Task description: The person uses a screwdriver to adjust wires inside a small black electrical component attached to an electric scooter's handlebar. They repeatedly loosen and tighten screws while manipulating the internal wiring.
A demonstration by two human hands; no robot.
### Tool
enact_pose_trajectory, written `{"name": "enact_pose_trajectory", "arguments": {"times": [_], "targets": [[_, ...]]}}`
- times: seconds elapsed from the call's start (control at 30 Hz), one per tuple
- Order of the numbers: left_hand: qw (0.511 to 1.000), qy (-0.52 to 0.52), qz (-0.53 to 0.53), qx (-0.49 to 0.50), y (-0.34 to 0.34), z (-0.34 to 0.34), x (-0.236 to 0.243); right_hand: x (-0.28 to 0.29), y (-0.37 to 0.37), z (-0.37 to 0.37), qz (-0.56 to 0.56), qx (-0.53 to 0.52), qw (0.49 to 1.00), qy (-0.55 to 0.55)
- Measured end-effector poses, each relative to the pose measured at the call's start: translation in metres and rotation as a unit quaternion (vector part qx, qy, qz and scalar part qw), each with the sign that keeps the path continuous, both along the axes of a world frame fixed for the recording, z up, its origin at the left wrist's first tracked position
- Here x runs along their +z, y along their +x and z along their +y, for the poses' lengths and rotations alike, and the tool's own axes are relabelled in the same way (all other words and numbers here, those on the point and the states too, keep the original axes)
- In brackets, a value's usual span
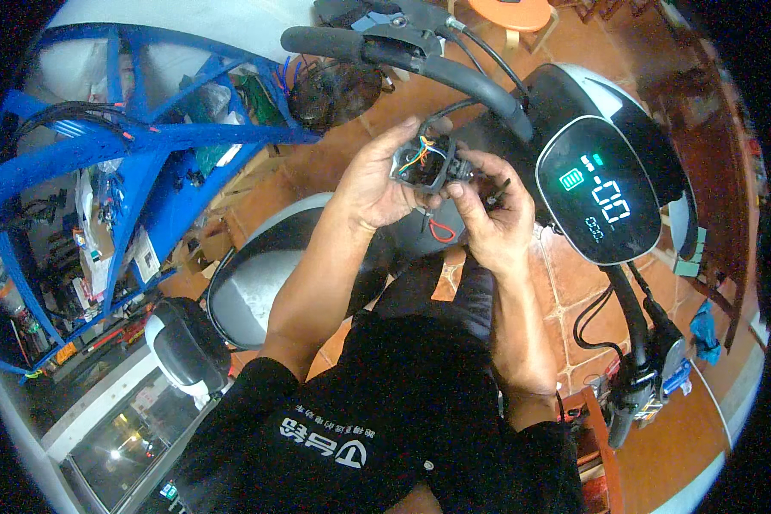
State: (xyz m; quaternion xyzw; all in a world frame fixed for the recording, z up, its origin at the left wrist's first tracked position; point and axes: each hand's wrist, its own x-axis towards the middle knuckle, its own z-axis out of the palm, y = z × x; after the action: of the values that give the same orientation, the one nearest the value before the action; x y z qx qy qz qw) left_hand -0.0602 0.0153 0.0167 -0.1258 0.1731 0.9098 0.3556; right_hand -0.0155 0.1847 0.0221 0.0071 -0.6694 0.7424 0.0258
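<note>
In front of my chest, my left hand (380, 182) is closed around the side of an opened handlebar switch housing (416, 176). Thin coloured wires (421, 154) show inside its dark hollow, and a black cable leaves it toward the handlebar. My right hand (499, 214) grips the housing's black right-hand part, with the thumb in front and fingers behind. A small dark stick-like piece (497, 195) pokes out between the right fingers; I cannot make out what it is. A red loop (441, 231) hangs just below the housing.
An electric scooter surrounds me: handlebar (454, 75) above, lit display (598, 190) at right, seat (295, 257) and backrest (186, 347) at left. Blue shelving (146, 146) with cluttered parts stands far left. An orange stool (512, 14) stands at the back on the tiled floor (565, 283).
</note>
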Motion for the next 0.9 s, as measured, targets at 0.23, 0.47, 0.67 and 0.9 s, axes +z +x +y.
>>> {"name": "enact_pose_trajectory", "arguments": {"times": [0.23, 0.47, 0.67, 0.9], "targets": [[0.962, -0.257, 0.067, 0.062, 0.009, 0.008, 0.016, 0.013, 0.008, 0.002, 0.002, -0.029, 0.999, 0.042], [0.66, -0.575, 0.454, 0.166, 0.035, 0.014, 0.052, 0.019, 0.009, 0.007, 0.039, -0.025, 0.993, 0.11], [0.523, -0.627, 0.577, 0.011, 0.027, 0.015, 0.074, 0.029, 0.006, 0.014, 0.038, -0.016, 0.998, 0.055], [0.524, -0.642, 0.56, 0.015, 0.022, 0.032, 0.096, 0.03, 0.004, 0.016, 0.005, -0.009, 0.999, -0.035]]}}
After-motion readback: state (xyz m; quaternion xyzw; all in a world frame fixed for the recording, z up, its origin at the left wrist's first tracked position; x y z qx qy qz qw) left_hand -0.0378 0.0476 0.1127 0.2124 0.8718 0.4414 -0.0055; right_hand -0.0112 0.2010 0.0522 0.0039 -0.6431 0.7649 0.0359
